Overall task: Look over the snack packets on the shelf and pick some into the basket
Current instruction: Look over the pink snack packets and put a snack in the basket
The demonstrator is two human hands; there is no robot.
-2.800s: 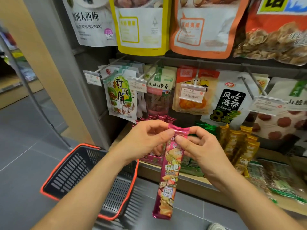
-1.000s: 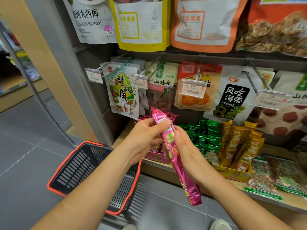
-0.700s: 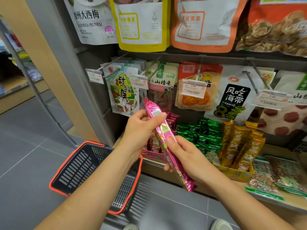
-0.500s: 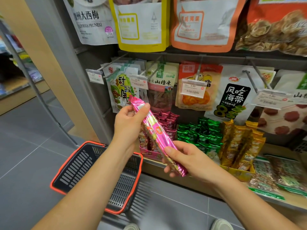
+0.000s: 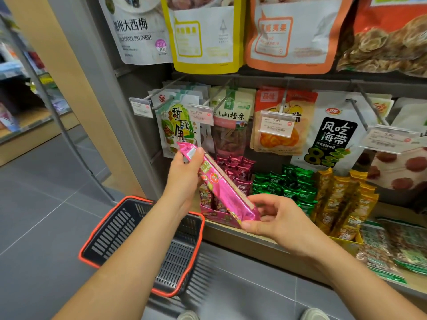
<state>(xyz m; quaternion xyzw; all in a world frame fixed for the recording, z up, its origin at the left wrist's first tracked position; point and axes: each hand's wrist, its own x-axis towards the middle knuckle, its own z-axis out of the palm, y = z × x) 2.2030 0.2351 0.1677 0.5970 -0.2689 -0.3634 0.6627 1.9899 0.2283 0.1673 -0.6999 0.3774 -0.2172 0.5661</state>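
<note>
A long pink snack packet [image 5: 221, 188] lies slanted between both hands in front of the shelf. My left hand [image 5: 184, 179] grips its upper end, thumb over the white label. My right hand [image 5: 275, 218] pinches its lower end with thumb and fingers. Below my left forearm a black basket with an orange rim [image 5: 101, 229] hangs over the grey floor; its inside looks bare where visible. Behind the packet, a pink display box [image 5: 217, 214] on the wooden shelf edge [image 5: 258, 241] holds more pink packets.
Green packets [image 5: 286, 183] and gold packets [image 5: 342, 199] stand to the right on the same shelf. Hanging bags with price tags [image 5: 276, 124] fill the pegs above. A grey upright [image 5: 97, 88] borders the shelf on the left. Shoe tips show at the bottom.
The pink packet swung from hanging upright to lying slanted, with its top carried up and left. My right hand slid down to its lower end.
</note>
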